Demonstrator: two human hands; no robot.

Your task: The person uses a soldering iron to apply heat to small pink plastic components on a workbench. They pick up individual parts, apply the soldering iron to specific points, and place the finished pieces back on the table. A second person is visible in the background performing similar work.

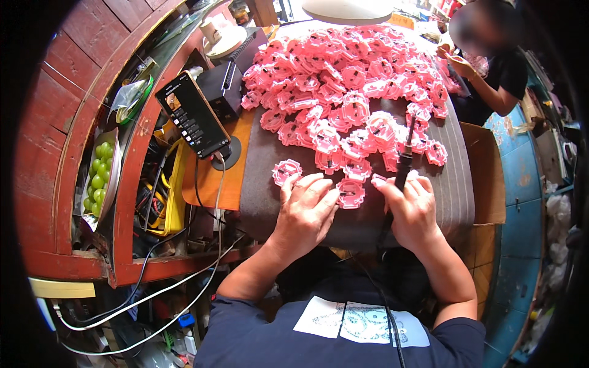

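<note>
My right hand point(410, 205) is closed around a black soldering iron point(404, 164), its thin end pointing up and away over the pile. A small pink piece point(379, 180) shows at that hand's fingertips. My left hand point(307, 205) rests at the near edge of the dark work surface point(261, 159), fingers curled. Just beyond its fingers lies a round pink plastic part point(286, 172); another pink part point(351, 194) with a dark slot sits right beside its thumb side. Whatever is under the left fingers is hidden. A big heap of similar pink parts point(343, 73) spreads across the far side.
A phone point(195, 116) on a stand is at the left, by a black box point(221, 89). Cables point(208, 276) hang down the left side. Green fruit point(98, 178) fills a tray on the red shelf. Another person point(497, 73) sits at the far right, near a cardboard box point(485, 172).
</note>
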